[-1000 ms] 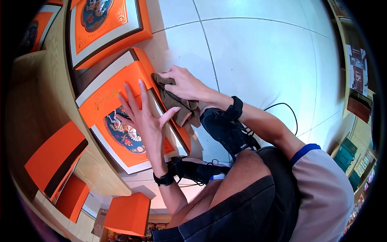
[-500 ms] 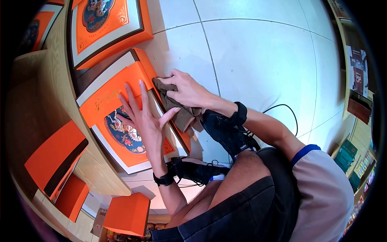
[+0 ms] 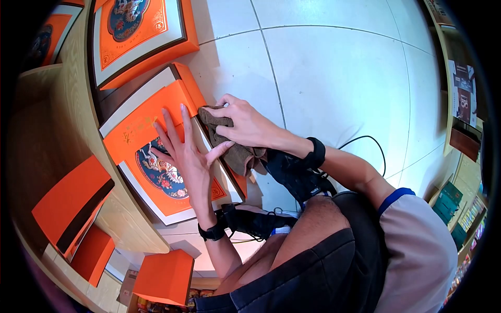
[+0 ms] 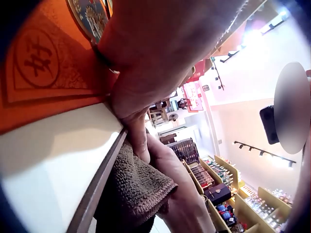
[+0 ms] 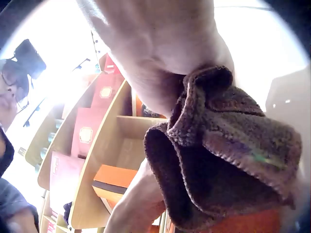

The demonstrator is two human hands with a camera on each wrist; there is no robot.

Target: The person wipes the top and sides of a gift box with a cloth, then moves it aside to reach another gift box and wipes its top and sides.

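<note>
An orange gift box (image 3: 136, 104) with a white border, a wide orange band and a blue pictorial panel lies in front of me. My left hand (image 3: 190, 159) rests on its top, fingers straight and spread. Beside the box's right edge, my right hand (image 3: 248, 124) grips a brown cloth (image 3: 239, 159) against the side wall. In the left wrist view the towelling cloth (image 4: 138, 182) hangs next to the box's dark rim. Folds of the same cloth (image 5: 255, 145) drape from the right hand in the right wrist view, and its fingertips are hidden.
A similar gift box (image 3: 175, 44) lies just beyond. Wooden shelving (image 3: 75, 104) runs along the left, with an orange box (image 3: 73, 201) in it and another orange box (image 3: 164, 276) below. Dark shoes (image 3: 300, 177) and a black cable (image 3: 373, 136) are on the tiled floor.
My right hand has slid the cloth along the box's side, toward my body and slightly right. The left hand and the box have stayed in place.
</note>
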